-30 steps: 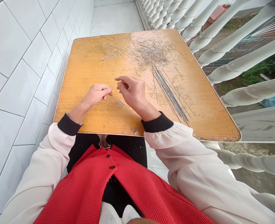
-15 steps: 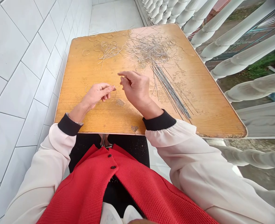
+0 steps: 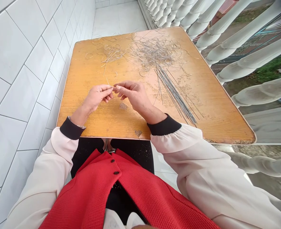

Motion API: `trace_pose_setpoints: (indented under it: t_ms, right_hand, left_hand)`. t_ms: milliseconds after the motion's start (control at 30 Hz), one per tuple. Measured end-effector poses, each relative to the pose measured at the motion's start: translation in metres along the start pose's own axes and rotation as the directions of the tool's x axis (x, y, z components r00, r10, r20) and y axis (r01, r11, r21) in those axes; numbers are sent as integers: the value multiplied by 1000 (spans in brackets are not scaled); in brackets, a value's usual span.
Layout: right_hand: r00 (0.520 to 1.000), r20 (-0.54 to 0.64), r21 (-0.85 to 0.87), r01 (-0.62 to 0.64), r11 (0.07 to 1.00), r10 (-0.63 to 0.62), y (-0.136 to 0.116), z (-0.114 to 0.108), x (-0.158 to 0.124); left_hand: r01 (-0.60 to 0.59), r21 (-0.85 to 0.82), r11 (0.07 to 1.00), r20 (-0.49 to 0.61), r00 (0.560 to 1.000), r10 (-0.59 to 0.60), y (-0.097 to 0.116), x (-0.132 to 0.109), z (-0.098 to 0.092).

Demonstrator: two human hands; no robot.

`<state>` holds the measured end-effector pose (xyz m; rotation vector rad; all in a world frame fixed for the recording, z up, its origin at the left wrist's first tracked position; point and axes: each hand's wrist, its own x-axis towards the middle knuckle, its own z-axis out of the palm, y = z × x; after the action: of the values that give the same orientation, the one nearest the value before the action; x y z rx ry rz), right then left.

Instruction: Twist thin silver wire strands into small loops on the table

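While both hands meet mid-table, left hand (image 3: 96,98) and right hand (image 3: 133,96) closed in fingertip pinch, thin wire (image 3: 109,84) at fingertips, too fine to tell which hand grips it. Work here: single wire piece, needing fine fingertip control. Wire tangle (image 3: 154,52) far on table (image 3: 83,105); straight wire bundle (image 3: 176,97) right of right hand. Open wood left and near; far-right edge beyond bundle, balusters (image 3: 257,66) past it.

hands (image 3: 97,97) (image 3: 135,97): 2 | wire tangles (image 3: 111,54) (image 3: 154,52): 2 | straight wire bundles (image 3: 176,98): 1 | tables (image 3: 88,73): 1
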<state>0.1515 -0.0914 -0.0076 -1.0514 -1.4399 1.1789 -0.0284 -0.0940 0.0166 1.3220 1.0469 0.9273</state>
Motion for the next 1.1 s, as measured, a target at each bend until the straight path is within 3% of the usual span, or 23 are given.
trace_pose_setpoints:
  t_ms: [333, 667, 800, 967, 1100]
  right_hand:
    - [998, -57, 26, -18, 999, 19, 4, 2, 4]
    - [987, -4, 225, -153, 962, 158, 5, 3, 2]
    - [985, -53, 231, -146, 962, 163, 6, 6, 2]
    - [980, -174, 139, -76, 987, 100, 5, 11, 3]
    - [975, -211, 119, -47, 992, 72, 8, 10, 7]
  left_hand:
    - [-31, 133, 991, -5, 999, 32, -4, -1, 7]
    - [97, -34, 995, 3, 995, -97, 0, -4, 12]
    - [134, -105, 985, -28, 990, -138, 2, -5, 15]
    - [52, -13, 999, -113, 992, -53, -2, -3, 17]
    - [7, 83, 996, -74, 997, -1, -10, -1, 17]
